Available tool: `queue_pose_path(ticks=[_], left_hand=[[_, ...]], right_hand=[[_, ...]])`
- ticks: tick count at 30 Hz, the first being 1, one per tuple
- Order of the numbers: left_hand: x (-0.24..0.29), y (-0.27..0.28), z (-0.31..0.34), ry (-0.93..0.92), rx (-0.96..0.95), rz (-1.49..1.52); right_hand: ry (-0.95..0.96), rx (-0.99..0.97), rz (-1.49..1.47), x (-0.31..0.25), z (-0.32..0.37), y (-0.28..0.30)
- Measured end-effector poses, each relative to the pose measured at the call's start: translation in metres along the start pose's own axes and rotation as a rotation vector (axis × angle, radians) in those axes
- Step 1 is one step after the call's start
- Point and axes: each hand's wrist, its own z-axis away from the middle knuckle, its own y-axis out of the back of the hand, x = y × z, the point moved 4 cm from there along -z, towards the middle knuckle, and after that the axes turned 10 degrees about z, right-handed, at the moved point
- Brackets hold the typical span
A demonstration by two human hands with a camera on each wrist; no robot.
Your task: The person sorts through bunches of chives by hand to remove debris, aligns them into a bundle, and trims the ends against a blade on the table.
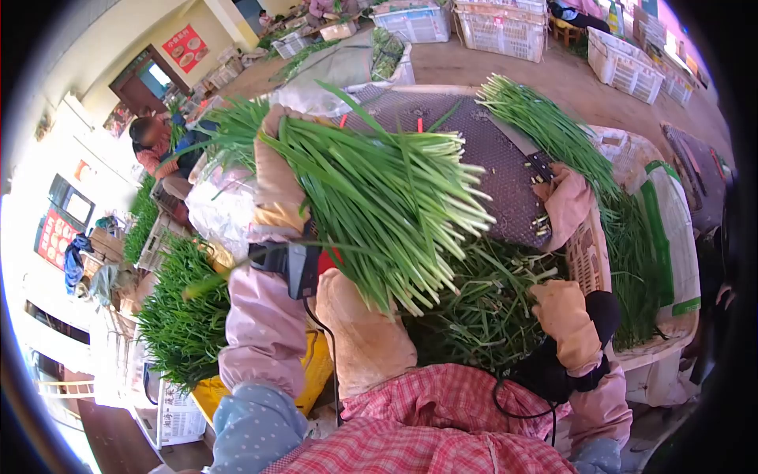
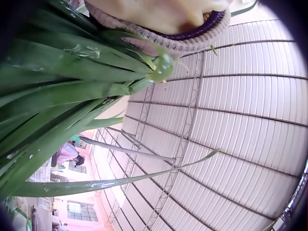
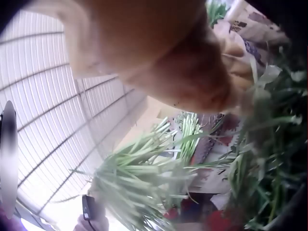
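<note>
A gloved left hand (image 1: 276, 170) grips a large bundle of green stalks (image 1: 379, 197), their pale ends fanned to the right. In the left wrist view, the glove (image 2: 168, 21) lies against the broad leaves (image 2: 62, 72). The gloved right hand (image 1: 567, 320) is low at the right, beside loose green leaves (image 1: 489, 308) and apart from the bundle. The right wrist view shows that glove (image 3: 178, 62) large and blurred, its fingertips by the leaves (image 3: 269, 163); whether they hold any is unclear. The bundle's pale ends (image 3: 139, 168) show beyond it.
Behind the bundle is a dark textured board (image 1: 505, 193) with cut bits and a black-handled knife (image 1: 540, 166). More stalks (image 1: 545, 126) lie at its right edge. A crate (image 1: 588, 257) stands at the right, leafy greens (image 1: 185, 308) at the left. Another person (image 1: 150, 142) sits at the back left.
</note>
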Motion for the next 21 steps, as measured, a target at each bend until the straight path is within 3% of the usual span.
queue_pose_path(ticks=[1, 3, 5, 6, 7, 9, 11, 12, 13, 15, 17, 19, 20, 21], left_hand=[[-0.002, 0.002, -0.004, 0.007, 0.017, 0.006], [-0.002, 0.000, -0.005, 0.011, 0.122, 0.079], [-0.010, -0.024, 0.008, 0.074, 0.088, 0.149], [-0.012, -0.030, 0.008, 0.108, 0.115, 0.063], [-0.016, -0.035, 0.008, 0.143, 0.140, -0.024], [-0.026, -0.038, 0.001, 0.119, 0.063, 0.091], [-0.027, -0.037, -0.008, 0.108, 0.003, 0.012], [-0.027, -0.037, -0.006, 0.101, 0.043, -0.131], [-0.028, -0.038, -0.005, 0.105, 0.042, -0.130], [-0.030, -0.044, -0.005, 0.045, 0.086, -0.038], [-0.026, -0.053, -0.005, 0.086, 0.073, -0.056], [-0.025, -0.064, 0.000, 0.247, 0.062, -0.225], [-0.026, -0.072, 0.001, 0.280, 0.021, -0.274], [-0.028, -0.073, -0.002, 0.279, 0.019, -0.270]], right_hand=[[0.005, -0.019, 0.004, -0.001, 0.012, 0.007], [0.061, 0.339, -0.397, -0.022, 0.025, 0.063], [0.201, 0.404, -0.862, -0.036, 0.016, 0.088], [0.194, 0.300, -1.016, -0.041, 0.001, 0.083], [0.231, 0.346, -1.049, -0.041, -0.019, 0.072], [0.128, 0.347, -0.894, -0.046, -0.052, 0.062], [0.233, 0.299, -1.275, -0.060, -0.063, 0.077], [0.291, 0.391, -1.383, -0.064, -0.069, 0.085], [0.279, 0.394, -1.311, -0.062, -0.077, 0.091], [0.239, 0.185, -1.426, -0.059, -0.098, 0.082], [0.338, 0.210, -1.574, -0.056, -0.094, 0.093], [0.275, -0.089, -1.732, -0.046, -0.090, 0.099], [0.236, -0.004, -1.905, -0.043, -0.102, 0.094], [0.229, -0.040, -2.001, -0.038, -0.104, 0.089]])
